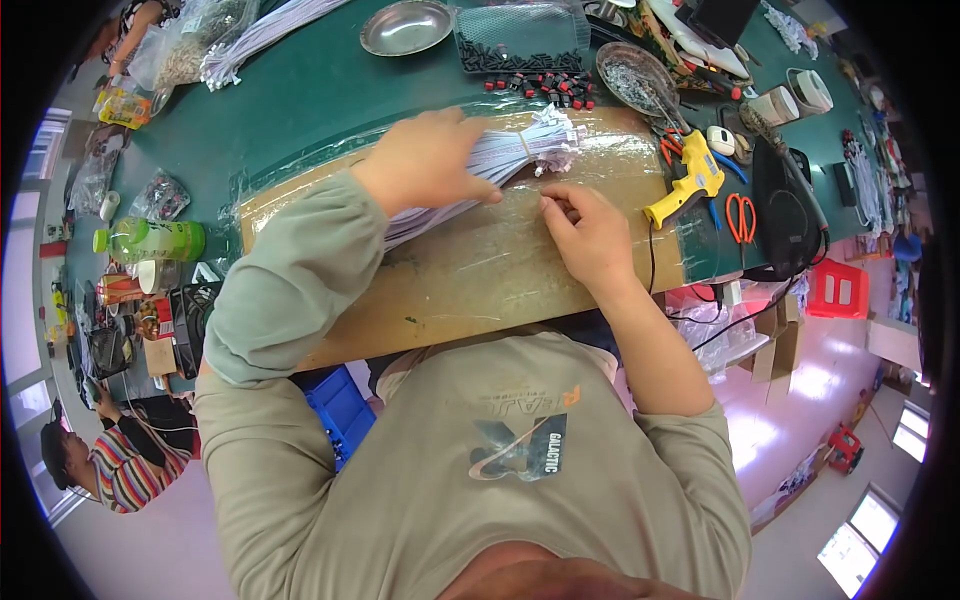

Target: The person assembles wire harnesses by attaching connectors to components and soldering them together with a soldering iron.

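Observation:
A bundle of white wires with white connectors at its right end lies aslant on the brown board, a band around it near that end. My left hand lies across the bundle with its fingers spread and the thumb stretched out over the near side. Just right of the bundle, my right hand is low over the board, its fingers curled and thumb pressed in. Whatever may be between those fingertips is too small or hidden to make out.
Beyond the board are small red-and-black parts, a clear tray of black pieces and metal dishes. At right lie a yellow glue gun, its cord, and orange-handled scissors. A green bottle is at left.

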